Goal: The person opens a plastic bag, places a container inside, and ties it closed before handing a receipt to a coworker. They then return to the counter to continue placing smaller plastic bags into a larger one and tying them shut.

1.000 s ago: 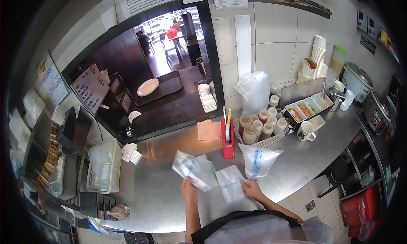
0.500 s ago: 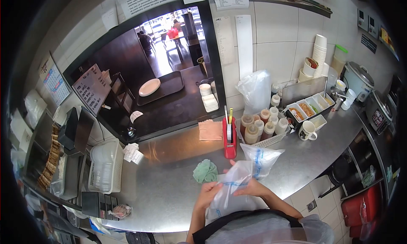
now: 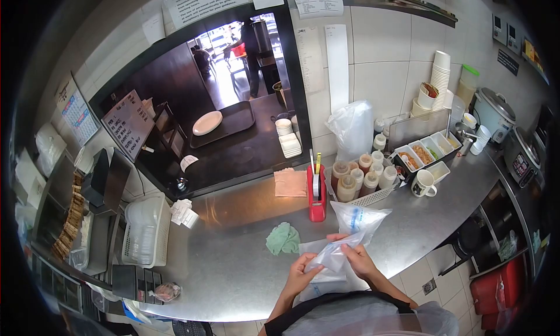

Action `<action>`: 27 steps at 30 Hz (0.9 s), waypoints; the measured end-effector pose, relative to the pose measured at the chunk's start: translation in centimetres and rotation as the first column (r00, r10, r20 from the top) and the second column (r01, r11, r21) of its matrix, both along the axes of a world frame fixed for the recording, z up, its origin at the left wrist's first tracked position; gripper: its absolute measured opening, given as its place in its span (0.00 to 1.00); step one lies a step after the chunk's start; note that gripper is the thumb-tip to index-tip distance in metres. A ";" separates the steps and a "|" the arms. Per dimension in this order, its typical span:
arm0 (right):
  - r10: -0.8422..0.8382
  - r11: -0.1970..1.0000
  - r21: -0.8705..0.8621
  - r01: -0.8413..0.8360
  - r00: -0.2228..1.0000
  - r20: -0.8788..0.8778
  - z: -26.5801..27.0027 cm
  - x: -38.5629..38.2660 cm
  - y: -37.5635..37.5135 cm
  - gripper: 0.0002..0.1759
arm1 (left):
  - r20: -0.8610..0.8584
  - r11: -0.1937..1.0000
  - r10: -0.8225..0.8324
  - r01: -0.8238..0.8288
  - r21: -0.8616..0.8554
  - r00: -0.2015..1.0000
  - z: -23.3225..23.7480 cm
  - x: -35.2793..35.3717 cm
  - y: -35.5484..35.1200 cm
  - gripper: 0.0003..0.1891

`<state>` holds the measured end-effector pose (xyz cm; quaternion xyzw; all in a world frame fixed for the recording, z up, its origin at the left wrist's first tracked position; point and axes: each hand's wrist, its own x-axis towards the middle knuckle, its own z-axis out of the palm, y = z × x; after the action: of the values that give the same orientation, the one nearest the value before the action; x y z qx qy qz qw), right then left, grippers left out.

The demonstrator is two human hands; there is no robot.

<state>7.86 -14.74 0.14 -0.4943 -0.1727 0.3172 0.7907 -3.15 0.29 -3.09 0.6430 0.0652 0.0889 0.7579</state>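
My left hand pinches one side of a thin clear plastic bag. On its other side my right hand has thumb and fingers closed on the same bag, which looks bunched between them. More flat plastic with blue print lies beneath, partly hidden by my hands and body. Just beyond stands a filled-looking plastic bag with blue lettering; its contents cannot be made out. A crumpled green cloth rests to the left of my hands, and a red tape dispenser stands farther back.
A basket of squeeze bottles stands behind the bag, with a mug and a condiment box to its right. Left are a white basket of plastic lids and small drawers. The steel counter ends at my body.
Both hands have shifted slightly right, and the bag between them has gone from held up and spread to lower and bunched. Beyond the hatch, a person has come into view.
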 end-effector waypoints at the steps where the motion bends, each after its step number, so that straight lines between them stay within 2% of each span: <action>1: -0.012 1.000 0.025 0.011 0.999 0.033 0.7 -0.3 0.1 0.11 | -0.030 1.000 0.009 -0.009 0.005 0.999 -0.4 0.0 0.3 0.15; 4: 0.057 0.998 -0.036 -0.050 0.967 0.250 1.6 -0.2 -0.3 0.12 | -0.114 0.977 0.141 -0.157 -0.142 0.983 -1.1 0.1 0.5 0.12; 7: 0.081 0.994 -0.105 -0.043 0.915 0.395 -0.5 0.9 -1.1 0.18 | 0.093 0.989 0.077 -0.088 0.119 0.993 -0.5 0.4 0.8 0.17; 10: 0.088 0.995 -0.074 -0.061 0.890 0.448 -0.9 1.3 -1.9 0.26 | -0.144 0.991 -0.011 -0.008 -0.136 0.989 0.4 -0.2 1.1 0.21; 13: 0.129 0.977 0.139 -0.162 0.966 0.223 1.3 0.3 -1.2 0.33 | -0.211 0.997 -0.055 0.044 -0.056 0.976 -1.4 -0.6 1.8 0.24; 15: 0.083 0.990 0.087 -0.111 0.958 0.274 2.3 -0.6 -0.4 0.37 | -0.344 0.990 -0.125 0.140 0.021 0.931 -4.7 -0.4 2.3 0.24; 17: 0.011 0.999 0.026 -0.021 0.942 0.335 2.0 -0.6 -0.1 0.39 | -0.345 0.972 -0.207 0.232 0.032 0.915 -4.3 -0.3 2.2 0.23; 19: -0.089 0.993 -0.036 0.114 0.907 0.412 0.4 0.3 -0.4 0.37 | -0.205 0.947 -0.314 0.320 -0.003 0.927 -3.1 -0.5 1.6 0.21; 21: -0.035 0.931 -0.255 0.261 0.759 0.651 2.5 0.1 -1.2 0.33 | -0.097 0.955 -0.279 0.286 0.075 0.955 -1.9 -0.3 0.5 0.20; 22: -0.006 0.913 -0.274 0.301 0.683 0.730 3.5 -0.1 -1.2 0.32 | -0.042 0.957 -0.264 0.268 0.111 0.963 -1.4 -0.1 -0.1 0.20; 23: 0.028 0.895 -0.287 0.341 0.599 0.800 4.0 -0.2 -1.1 0.31 | 0.017 0.987 -0.156 0.156 0.042 0.988 -0.7 0.2 -0.8 0.19; 25: 0.119 0.918 -0.309 0.249 0.571 0.813 4.1 -0.4 -0.9 0.31 | 0.105 0.991 0.081 -0.069 -0.111 0.991 0.6 0.8 -1.7 0.18; 26: 0.163 0.926 -0.321 0.200 0.553 0.817 4.1 -0.4 -0.8 0.31 | 0.050 0.978 0.170 -0.163 -0.127 0.984 0.7 1.0 -1.5 0.17; 27: 0.151 0.930 -0.327 0.169 0.635 0.758 4.0 -0.6 -0.7 0.31 | -0.006 0.957 0.258 -0.256 -0.139 0.966 0.8 1.1 -1.2 0.15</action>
<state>7.29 -15.46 4.18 -0.7216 -0.4286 0.0978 0.5349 -2.01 -0.91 -2.27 0.5743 0.1496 0.1856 0.7831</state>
